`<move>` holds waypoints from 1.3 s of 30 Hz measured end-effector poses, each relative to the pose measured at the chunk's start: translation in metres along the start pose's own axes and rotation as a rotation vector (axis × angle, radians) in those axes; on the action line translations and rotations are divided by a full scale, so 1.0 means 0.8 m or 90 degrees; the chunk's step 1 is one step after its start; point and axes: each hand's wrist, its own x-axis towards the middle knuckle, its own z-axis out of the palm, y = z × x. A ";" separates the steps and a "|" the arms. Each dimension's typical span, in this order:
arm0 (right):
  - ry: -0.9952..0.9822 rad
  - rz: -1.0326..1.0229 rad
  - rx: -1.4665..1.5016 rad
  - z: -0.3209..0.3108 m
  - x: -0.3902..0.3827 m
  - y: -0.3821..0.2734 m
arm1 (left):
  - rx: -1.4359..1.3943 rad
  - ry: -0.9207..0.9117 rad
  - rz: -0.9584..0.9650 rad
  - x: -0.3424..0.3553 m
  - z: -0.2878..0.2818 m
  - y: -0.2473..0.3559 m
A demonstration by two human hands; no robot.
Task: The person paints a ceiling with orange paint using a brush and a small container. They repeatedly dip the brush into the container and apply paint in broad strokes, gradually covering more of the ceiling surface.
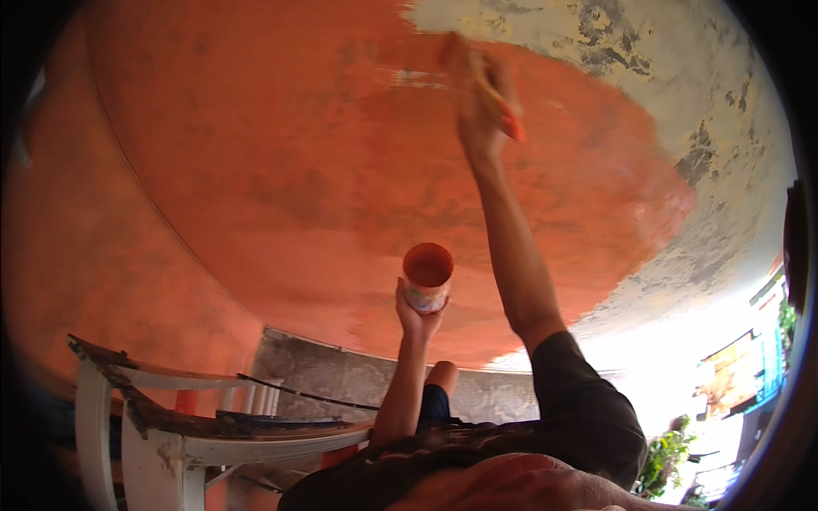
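My left hand (416, 320) is wrapped round the lower part of a paint can (425, 298), which has a printed side and orange paint inside. The can is held out in front of me, its open mouth in view. Higher up, my right arm reaches to the wall, and my right hand (479, 132) grips a paintbrush (511, 125) with an orange-stained handle end. Motion blurs the hand and the brush head, which is at the wall near the upper border of the orange paint (298, 170). Whether the bristles touch the wall I cannot tell.
Bare, patchy grey-white wall (711, 221) borders the orange along the top and right. A worn, pale frame like a stepladder (273, 447) stands at lower left. Below the orange runs a grey strip of wall (307, 366). Bright daylight and a green plant (669, 456) show at lower right.
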 end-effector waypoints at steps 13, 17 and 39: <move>0.101 -0.007 -0.036 -0.185 0.021 0.076 | 0.015 -0.016 -0.076 0.007 -0.023 -0.016; 0.164 -0.034 -0.067 -0.202 0.040 0.043 | 0.047 0.051 -0.067 0.000 -0.014 -0.017; 0.077 -0.041 -0.295 -0.359 0.105 0.153 | 0.059 -0.016 -0.045 0.018 -0.049 -0.018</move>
